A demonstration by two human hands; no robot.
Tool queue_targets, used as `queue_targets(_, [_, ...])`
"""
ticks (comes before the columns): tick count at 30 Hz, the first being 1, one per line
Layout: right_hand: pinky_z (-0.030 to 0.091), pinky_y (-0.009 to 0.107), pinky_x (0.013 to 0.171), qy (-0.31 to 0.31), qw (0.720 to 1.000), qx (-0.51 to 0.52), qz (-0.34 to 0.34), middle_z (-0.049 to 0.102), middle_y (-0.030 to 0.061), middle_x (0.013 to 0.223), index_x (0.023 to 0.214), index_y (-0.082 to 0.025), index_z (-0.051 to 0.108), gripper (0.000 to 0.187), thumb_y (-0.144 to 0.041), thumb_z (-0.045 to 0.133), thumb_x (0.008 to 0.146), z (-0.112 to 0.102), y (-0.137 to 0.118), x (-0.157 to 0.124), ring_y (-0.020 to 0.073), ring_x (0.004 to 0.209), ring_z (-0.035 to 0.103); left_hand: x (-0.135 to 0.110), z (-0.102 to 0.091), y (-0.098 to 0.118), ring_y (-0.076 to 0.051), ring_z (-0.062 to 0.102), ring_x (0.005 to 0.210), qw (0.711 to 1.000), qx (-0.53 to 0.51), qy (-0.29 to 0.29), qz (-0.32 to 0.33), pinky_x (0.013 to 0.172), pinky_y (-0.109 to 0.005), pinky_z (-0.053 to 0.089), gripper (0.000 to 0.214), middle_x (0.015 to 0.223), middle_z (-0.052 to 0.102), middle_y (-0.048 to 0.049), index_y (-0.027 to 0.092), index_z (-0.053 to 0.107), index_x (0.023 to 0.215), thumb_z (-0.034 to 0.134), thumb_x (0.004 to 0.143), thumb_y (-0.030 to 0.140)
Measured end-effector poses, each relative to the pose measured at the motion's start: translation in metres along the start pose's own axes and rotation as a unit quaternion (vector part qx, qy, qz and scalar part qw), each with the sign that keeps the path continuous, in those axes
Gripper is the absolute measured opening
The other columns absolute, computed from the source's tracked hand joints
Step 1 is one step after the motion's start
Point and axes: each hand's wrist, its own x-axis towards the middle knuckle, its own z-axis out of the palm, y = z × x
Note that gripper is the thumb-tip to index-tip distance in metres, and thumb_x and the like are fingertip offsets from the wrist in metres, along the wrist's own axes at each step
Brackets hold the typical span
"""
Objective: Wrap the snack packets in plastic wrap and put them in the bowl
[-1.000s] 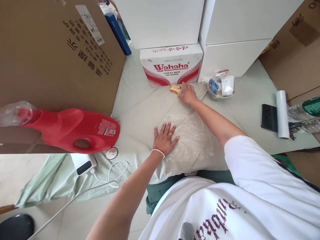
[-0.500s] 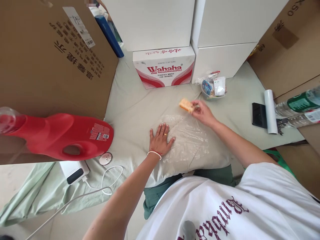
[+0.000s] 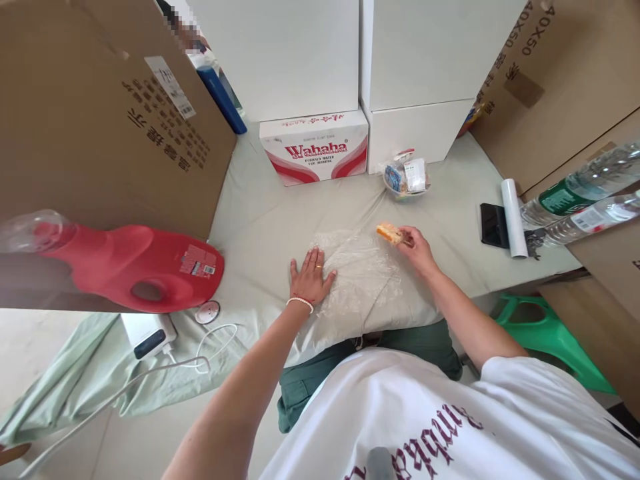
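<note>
Between the fingers of my right hand (image 3: 417,252) is a slice of bread (image 3: 389,233) with an orange-brown crust, held by one end above the far right part of a clear plastic sheet (image 3: 357,273). That sheet lies wrinkled on the pale green cloth (image 3: 250,220) covering the table. My left hand (image 3: 309,277) rests flat with its fingers spread on the sheet's left edge. Beyond the right hand stands a clear bowl (image 3: 407,193) filled with small wrapped packets.
A red jug (image 3: 145,270) and a white power bank (image 3: 147,335) with a cable are at left. Behind stands a Wahaha carton (image 3: 316,150) under white boxes. At right are a black phone-like object (image 3: 494,225), a white roll (image 3: 514,217), water bottles (image 3: 565,197) and a green stool (image 3: 550,340).
The view has shifted, bringing more of the green stool into sight. My right hand has drawn the bread slightly toward me and to the right. My left hand stays flat on the sheet.
</note>
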Motion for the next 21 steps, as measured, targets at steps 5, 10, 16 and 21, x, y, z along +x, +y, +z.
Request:
queue_targets(5, [0.037, 0.048, 0.122, -0.133, 0.965, -0.095, -0.203, 0.062, 0.0077, 0.134, 0.128, -0.029, 0.068, 0.046, -0.023, 0.068, 0.082, 0.03, -0.017, -0.003, 0.0269, 0.136, 0.052, 0.001, -0.003, 0.001, -0.029, 0.026, 0.163, 1.0, -0.003, -0.005, -0.003, 0.13, -0.067, 0.013, 0.069, 0.175, 0.027, -0.0139, 0.021, 0.028, 0.169, 0.022, 0.108, 0.053])
queue_targets(10, [0.031, 0.056, 0.125, -0.243, 0.913, -0.195, -0.265, 0.063, 0.0095, 0.14, 0.134, -0.029, 0.068, 0.053, -0.02, 0.074, 0.082, 0.07, -0.003, 0.006, 0.0322, 0.147, 0.042, 0.002, -0.001, 0.001, -0.027, 0.026, 0.163, 1.0, -0.01, -0.002, -0.011, 0.131, -0.066, 0.013, 0.067, 0.176, 0.027, -0.0119, 0.021, 0.03, 0.168, 0.02, 0.108, 0.049])
queue_targets(16, [0.036, 0.056, 0.12, -0.231, 0.881, -0.3, -0.283, 0.06, 0.0154, 0.145, 0.139, -0.021, 0.067, 0.057, -0.026, 0.081, 0.084, 0.08, -0.001, 0.005, 0.0374, 0.144, 0.042, 0.002, 0.002, 0.0, -0.028, 0.027, 0.163, 0.999, -0.028, 0.017, -0.007, 0.131, -0.065, 0.011, 0.067, 0.175, 0.029, -0.0113, 0.022, 0.03, 0.168, 0.024, 0.108, 0.05])
queue_targets(21, [0.046, 0.046, 0.109, -0.254, 0.885, -0.298, -0.251, 0.068, 0.0151, 0.129, 0.14, -0.019, 0.065, 0.051, -0.027, 0.074, 0.09, 0.072, -0.011, 0.009, 0.0296, 0.119, 0.061, 0.003, 0.001, 0.0, -0.028, 0.026, 0.163, 1.0, -0.025, 0.004, -0.012, 0.132, -0.065, 0.01, 0.068, 0.176, 0.027, -0.0104, 0.021, 0.028, 0.169, 0.023, 0.108, 0.05])
